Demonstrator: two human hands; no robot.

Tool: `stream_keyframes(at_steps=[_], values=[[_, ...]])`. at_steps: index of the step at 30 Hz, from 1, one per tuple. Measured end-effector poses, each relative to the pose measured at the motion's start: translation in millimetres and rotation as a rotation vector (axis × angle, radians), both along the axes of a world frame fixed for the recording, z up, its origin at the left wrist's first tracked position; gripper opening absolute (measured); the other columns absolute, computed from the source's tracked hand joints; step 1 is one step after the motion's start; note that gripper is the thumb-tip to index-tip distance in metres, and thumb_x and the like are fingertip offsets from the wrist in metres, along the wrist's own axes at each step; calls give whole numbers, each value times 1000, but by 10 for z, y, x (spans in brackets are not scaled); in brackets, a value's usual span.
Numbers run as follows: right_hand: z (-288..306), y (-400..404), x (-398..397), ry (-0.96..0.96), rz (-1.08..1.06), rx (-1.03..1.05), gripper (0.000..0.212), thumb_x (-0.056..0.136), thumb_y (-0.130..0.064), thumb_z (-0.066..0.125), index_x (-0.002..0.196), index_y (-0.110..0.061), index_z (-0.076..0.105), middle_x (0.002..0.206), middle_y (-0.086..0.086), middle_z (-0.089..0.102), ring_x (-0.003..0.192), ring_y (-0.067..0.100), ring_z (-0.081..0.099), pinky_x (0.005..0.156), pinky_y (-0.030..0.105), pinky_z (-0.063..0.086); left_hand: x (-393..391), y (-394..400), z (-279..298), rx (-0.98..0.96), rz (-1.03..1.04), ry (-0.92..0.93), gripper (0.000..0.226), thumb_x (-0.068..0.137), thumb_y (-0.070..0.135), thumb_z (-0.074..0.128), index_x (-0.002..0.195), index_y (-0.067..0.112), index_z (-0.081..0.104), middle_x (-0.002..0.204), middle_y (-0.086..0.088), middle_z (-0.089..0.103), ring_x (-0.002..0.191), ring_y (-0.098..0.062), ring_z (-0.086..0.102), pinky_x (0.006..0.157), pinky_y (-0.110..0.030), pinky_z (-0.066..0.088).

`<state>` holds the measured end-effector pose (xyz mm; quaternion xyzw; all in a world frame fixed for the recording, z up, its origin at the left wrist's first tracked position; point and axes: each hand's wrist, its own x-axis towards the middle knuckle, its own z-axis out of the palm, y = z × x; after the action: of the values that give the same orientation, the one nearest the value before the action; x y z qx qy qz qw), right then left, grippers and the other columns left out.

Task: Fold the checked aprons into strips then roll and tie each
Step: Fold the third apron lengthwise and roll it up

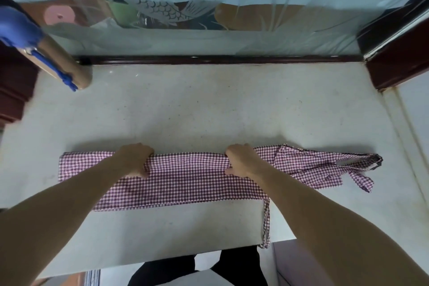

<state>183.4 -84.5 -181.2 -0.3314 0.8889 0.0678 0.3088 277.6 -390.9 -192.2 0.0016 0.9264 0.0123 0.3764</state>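
Both the left hand (135,160) and the right hand (241,160) gripped the far folded edge of the apron (188,179), fingers curled around it, on the table (185,104).

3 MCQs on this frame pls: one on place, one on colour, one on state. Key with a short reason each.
1. Where does the loose tie hang?
A. Over the table's near edge
B. Over the far edge
C. Across the left forearm

2. What colour is the check on the apron?
A. Blue and white
B. Purplish-red and white
C. Green and yellow

3. What are the hands doing?
A. Both lifted clear of the cloth
B. Only one touches the cloth
C. Both grip the apron's far fold

Key: 1 A, the tie trails off the near edge of the table. 2 B, small purplish-red and white squares. 3 C, left hand and right hand curl round the fold.
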Motion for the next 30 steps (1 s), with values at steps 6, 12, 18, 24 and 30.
stream_keyframes(at_steps=[6,12,18,24,30], values=[[-38,252,155,98,90,-138,31,93,-33,64,113,-10,61,109,4,62,98,24,62,85,36,50,264,-254,80,-90,41,3,50,76,50,72,118,25,60,116,4,64,112,-17,60,93,-32,47],[-92,286,357,320,198,-65,31,46,-4,86,67,-12,64,78,7,55,69,27,59,53,39,48,564,-204,117,-63,100,457,25,52,-11,73,66,7,61,60,-11,59,55,-32,63,48,-38,54],[-176,259,544,324,217,-24,35,42,-6,88,66,-12,63,70,8,55,60,29,57,53,39,50,965,-223,-38,-185,126,549,29,50,-10,77,63,10,61,59,-8,57,54,-29,58,52,-35,48],[-303,258,593,335,239,4,30,49,-6,89,62,-11,62,62,7,56,57,30,58,53,40,50,1354,-233,-227,-278,358,438,32,63,-5,72,93,4,64,89,-18,60,83,-38,57,77,-51,49],[-362,223,615,359,202,24,19,59,-5,82,66,-12,66,66,8,60,64,31,61,55,41,52,1391,-162,-115,-124,686,290,63,71,27,72,124,4,45,124,-20,43,118,-39,38,102,-51,37]])
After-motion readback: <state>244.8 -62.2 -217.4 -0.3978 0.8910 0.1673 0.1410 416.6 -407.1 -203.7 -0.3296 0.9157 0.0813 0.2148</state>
